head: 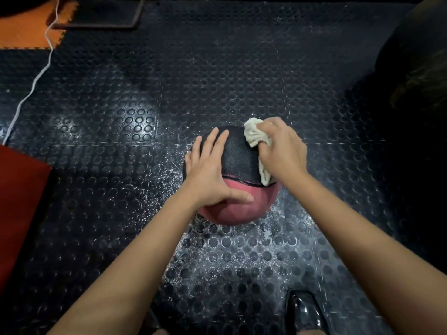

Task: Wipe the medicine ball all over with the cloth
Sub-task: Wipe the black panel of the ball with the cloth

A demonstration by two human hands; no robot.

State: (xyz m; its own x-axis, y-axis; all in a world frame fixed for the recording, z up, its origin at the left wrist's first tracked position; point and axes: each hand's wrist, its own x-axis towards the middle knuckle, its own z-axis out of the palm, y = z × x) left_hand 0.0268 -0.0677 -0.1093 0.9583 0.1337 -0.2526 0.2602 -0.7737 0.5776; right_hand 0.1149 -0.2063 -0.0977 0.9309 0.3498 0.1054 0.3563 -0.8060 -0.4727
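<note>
The medicine ball (239,163) sits on the studded black floor, its far half black and its near half pink. My left hand (210,170) lies flat on its left top, fingers straight and spread, thumb across the pink part. My right hand (280,151) grips a bunched off-white cloth (254,135) and presses it against the ball's upper right side. A strip of the cloth hangs down under my right hand along the ball's right edge.
Black rubber floor (169,93) with raised discs, dusted with white specks around the ball. A white cord (36,78) runs down the left. Orange mat (26,32) at far left, a red pad (19,201) at left, a large dark tyre-like shape (416,68) at right, a shiny shoe (304,310) below.
</note>
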